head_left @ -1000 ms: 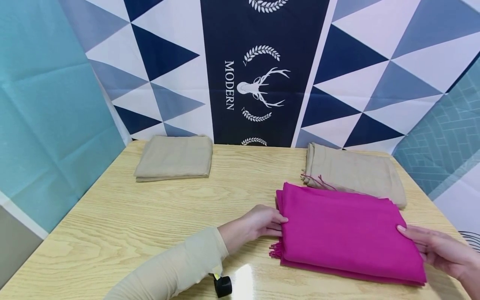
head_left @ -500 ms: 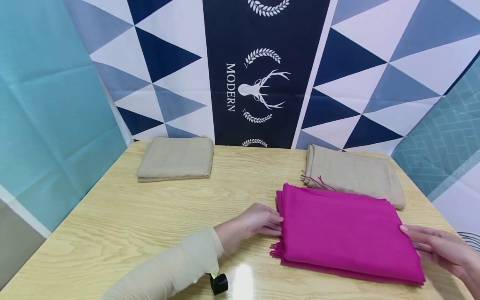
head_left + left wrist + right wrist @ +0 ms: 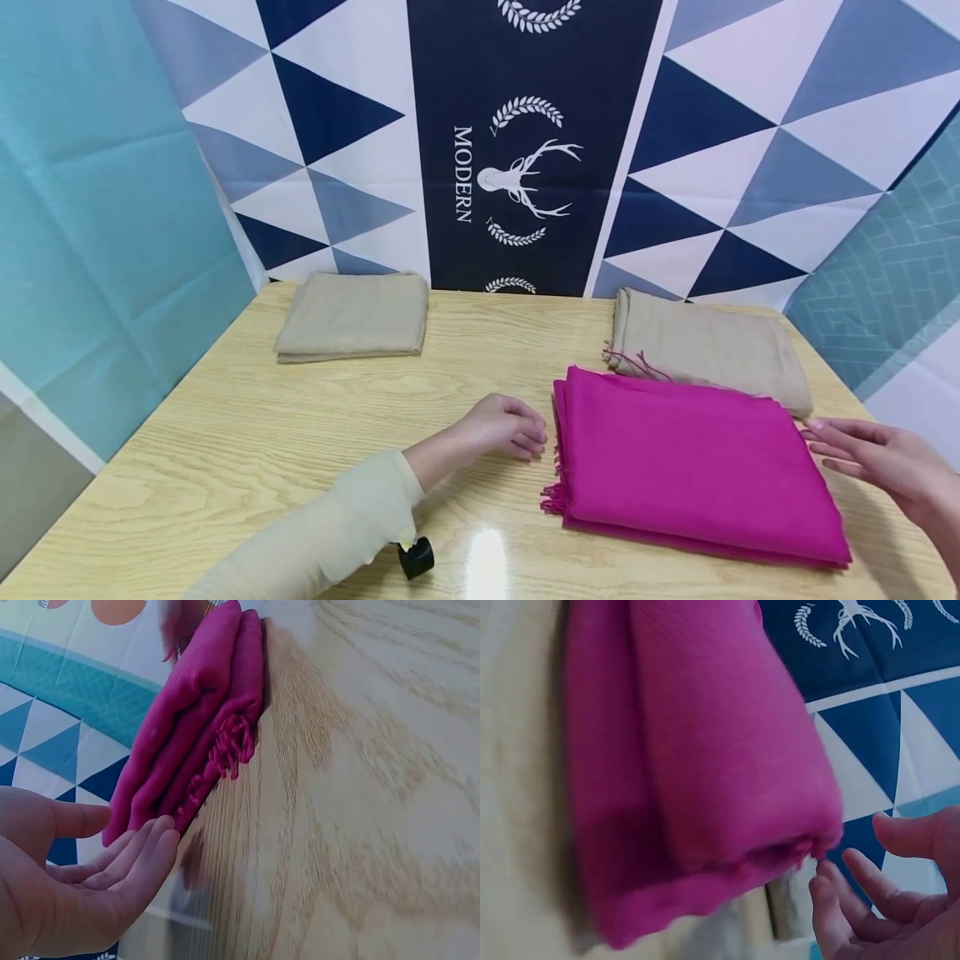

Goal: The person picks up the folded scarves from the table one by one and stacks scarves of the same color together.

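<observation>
A folded magenta scarf (image 3: 690, 467) with a fringe at its left edge lies flat on the right part of the table. My left hand (image 3: 504, 427) is just left of it, a small gap apart, fingers loosely bent and holding nothing. In the left wrist view the left hand (image 3: 97, 877) shows thumb and fingers spread apart near the scarf's folded layers (image 3: 184, 720). On the other side, my right hand (image 3: 881, 458) is at the scarf's right edge, fingers extended. The right wrist view shows the right hand's fingers (image 3: 829, 911) beside the scarf's folded corner (image 3: 735, 787), gripping nothing.
Behind the magenta scarf lies a folded beige scarf (image 3: 705, 342) with a few reddish fringe threads; the magenta one overlaps its front edge. Another folded beige cloth (image 3: 356, 315) lies at the back left of the wooden table (image 3: 315, 425). A patterned backdrop (image 3: 517, 150) stands behind.
My left hand has let go of the scarf's left edge and drawn back to the left. My right hand has released the right edge and shifted slightly up. The scarf stays in place.
</observation>
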`<action>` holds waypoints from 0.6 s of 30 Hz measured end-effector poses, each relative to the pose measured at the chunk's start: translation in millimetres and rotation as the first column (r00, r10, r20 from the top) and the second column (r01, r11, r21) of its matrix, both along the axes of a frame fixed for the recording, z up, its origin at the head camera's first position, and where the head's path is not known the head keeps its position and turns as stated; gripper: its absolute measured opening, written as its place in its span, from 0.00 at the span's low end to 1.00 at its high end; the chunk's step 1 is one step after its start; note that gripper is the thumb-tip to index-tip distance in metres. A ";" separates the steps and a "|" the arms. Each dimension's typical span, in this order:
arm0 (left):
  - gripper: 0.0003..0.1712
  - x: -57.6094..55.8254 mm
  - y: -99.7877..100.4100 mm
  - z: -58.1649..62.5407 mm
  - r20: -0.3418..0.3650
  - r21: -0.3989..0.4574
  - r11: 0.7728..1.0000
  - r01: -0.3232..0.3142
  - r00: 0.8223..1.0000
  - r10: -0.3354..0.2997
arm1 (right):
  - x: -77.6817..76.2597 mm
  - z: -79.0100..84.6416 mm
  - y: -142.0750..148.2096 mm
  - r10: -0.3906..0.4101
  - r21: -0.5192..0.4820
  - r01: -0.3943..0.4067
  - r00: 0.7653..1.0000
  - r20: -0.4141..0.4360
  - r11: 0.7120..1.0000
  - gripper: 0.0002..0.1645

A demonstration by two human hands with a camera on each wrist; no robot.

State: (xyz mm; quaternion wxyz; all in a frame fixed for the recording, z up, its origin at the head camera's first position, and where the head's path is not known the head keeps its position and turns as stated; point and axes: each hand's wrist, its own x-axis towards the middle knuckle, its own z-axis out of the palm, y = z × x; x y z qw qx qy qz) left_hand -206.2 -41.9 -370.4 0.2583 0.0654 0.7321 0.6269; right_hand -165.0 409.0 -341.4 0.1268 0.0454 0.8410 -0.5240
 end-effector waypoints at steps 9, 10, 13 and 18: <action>0.10 4.3 -0.8 7.9 -0.220 -0.131 0.991 0.003 0.975 -0.032 | -29.0 32.8 -25.0 0.045 0.469 -0.019 0.998 -0.045 0.883 0.46; 0.10 4.9 -0.6 9.0 -0.258 -0.162 0.987 0.008 0.965 -0.050 | -32.1 35.7 -27.7 0.053 0.480 -0.022 0.997 -0.051 0.877 0.45; 0.09 7.1 0.0 11.8 -0.347 -0.230 0.973 0.020 0.932 -0.101 | -42.3 45.0 -35.8 0.081 0.506 -0.038 0.995 -0.062 0.862 0.44; 0.08 10.7 0.4 12.5 -0.427 -0.296 0.955 0.034 0.890 -0.164 | -59.0 56.6 -47.2 0.147 0.535 -0.090 0.987 -0.065 0.840 0.40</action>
